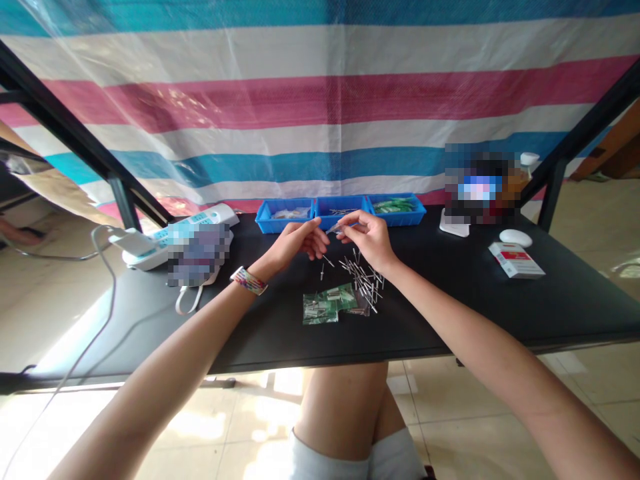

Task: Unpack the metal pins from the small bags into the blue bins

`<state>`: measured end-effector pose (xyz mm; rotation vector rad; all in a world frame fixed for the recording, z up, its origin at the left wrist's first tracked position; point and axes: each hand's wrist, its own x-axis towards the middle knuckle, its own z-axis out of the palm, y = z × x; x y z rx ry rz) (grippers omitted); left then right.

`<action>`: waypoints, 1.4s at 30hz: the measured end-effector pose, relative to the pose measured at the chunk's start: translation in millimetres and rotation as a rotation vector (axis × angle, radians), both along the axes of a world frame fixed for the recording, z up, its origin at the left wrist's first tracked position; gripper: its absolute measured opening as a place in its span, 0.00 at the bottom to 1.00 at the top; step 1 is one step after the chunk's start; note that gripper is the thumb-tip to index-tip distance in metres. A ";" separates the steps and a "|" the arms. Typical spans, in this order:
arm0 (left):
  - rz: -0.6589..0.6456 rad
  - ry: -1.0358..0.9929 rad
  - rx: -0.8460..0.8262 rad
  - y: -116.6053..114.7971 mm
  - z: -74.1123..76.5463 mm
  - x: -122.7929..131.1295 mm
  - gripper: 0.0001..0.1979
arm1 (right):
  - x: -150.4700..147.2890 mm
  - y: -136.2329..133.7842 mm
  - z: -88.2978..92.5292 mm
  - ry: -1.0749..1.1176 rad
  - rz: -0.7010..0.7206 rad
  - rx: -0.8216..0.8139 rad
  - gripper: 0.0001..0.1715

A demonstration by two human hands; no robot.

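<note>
My right hand pinches a small clear plastic bag by its edge, in front of the blue bins. Just to its left, my left hand is open, palm turned inward and fingers loosely curled; nothing shows in it. Under my right hand lies a loose pile of silver blind rivets. Two single rivets lie apart from the pile, below my left hand. Nearer the front edge, small plastic bags with green backing and rivets inside overlap each other.
Three joined blue bins hold clear bags, rivets and green bags. A power strip and a blurred device with a cable are left. At right are a small box, a white mouse and a blurred object.
</note>
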<state>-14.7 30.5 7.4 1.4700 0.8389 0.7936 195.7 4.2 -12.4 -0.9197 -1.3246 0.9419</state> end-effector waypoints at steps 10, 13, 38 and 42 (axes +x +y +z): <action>0.175 -0.132 0.062 4.7 -3.9 -1.1 0.18 | 1.1 -8.1 2.5 -0.217 -0.021 0.245 0.12; 0.326 -0.177 0.079 11.0 -2.3 -6.3 0.15 | -0.9 -14.4 7.1 -0.305 -0.077 0.261 0.15; 0.523 -0.316 -0.033 21.4 4.3 -15.9 0.09 | 10.7 -24.8 28.7 -0.944 0.686 -0.074 0.12; 0.437 -0.260 -0.015 19.4 -2.2 -13.1 0.10 | 20.1 -15.9 29.4 -0.750 0.775 -0.147 0.17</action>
